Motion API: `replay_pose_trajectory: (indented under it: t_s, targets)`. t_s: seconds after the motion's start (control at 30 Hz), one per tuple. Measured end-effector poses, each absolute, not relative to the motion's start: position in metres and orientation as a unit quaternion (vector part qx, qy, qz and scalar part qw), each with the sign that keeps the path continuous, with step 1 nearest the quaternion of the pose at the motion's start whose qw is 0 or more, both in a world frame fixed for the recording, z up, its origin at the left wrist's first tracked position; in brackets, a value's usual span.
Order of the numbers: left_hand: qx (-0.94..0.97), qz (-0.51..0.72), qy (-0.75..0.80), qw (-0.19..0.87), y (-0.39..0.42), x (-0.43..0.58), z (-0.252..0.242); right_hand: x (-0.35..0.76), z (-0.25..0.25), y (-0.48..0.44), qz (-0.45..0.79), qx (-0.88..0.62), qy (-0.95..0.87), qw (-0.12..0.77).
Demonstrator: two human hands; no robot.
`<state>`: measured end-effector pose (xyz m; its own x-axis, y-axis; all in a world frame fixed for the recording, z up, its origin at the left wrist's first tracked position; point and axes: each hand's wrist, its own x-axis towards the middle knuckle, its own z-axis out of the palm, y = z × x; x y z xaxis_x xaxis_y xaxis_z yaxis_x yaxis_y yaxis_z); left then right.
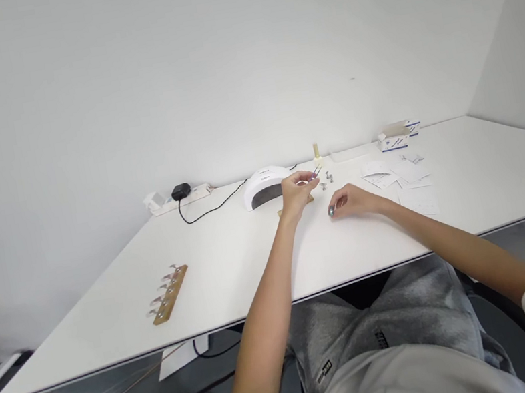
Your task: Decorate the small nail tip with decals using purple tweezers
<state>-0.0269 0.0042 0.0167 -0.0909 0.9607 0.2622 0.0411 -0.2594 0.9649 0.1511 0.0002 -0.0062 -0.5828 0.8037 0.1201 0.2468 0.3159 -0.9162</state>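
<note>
My left hand [295, 192] is closed round slim tweezers [318, 171], whose tips point up and to the right. It is just in front of a white arched lamp [263, 177]. A wooden strip [310, 199] is partly hidden behind this hand. To the right, my right hand [353, 199] pinches a small shiny, dark bluish piece [331, 211] low over the table. My fingers cover part of it, so its kind is unclear. Several small metal pieces [329, 177] lie on the table between and beyond the hands.
A wooden strip [172, 295] bearing several small pieces lies at the left. A power strip [196, 195] with a black adapter [181, 191] lies along the wall. A small yellowish bottle [316, 151], open box [394, 142] and paper sheets [418, 199] are beyond and right of my hands.
</note>
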Motion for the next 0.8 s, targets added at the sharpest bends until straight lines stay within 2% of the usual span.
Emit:
replay_pose_trajectory:
  t_s: [0.2, 0.5, 0.63, 0.8]
  targets:
    - [0.564, 0.543, 0.470, 0.408, 0.003, -0.025, 0.017, 0.181, 0.007, 0.020, 0.469, -0.382, -0.674, 0.425]
    - [0.740, 0.528, 0.398, 0.122, 0.000, -0.015, 0.008, 0.182, 0.003, 0.025, 0.461, -0.380, -0.661, 0.454]
    - [0.777, 0.491, 0.390, 0.060, -0.001, -0.015, 0.004, 0.183, 0.001, 0.030, 0.453, -0.370, -0.650, 0.486]
    - [0.784, 0.483, 0.387, 0.037, 0.001, -0.016, 0.000, 0.183, -0.003, 0.034, 0.453, -0.360, -0.643, 0.502]
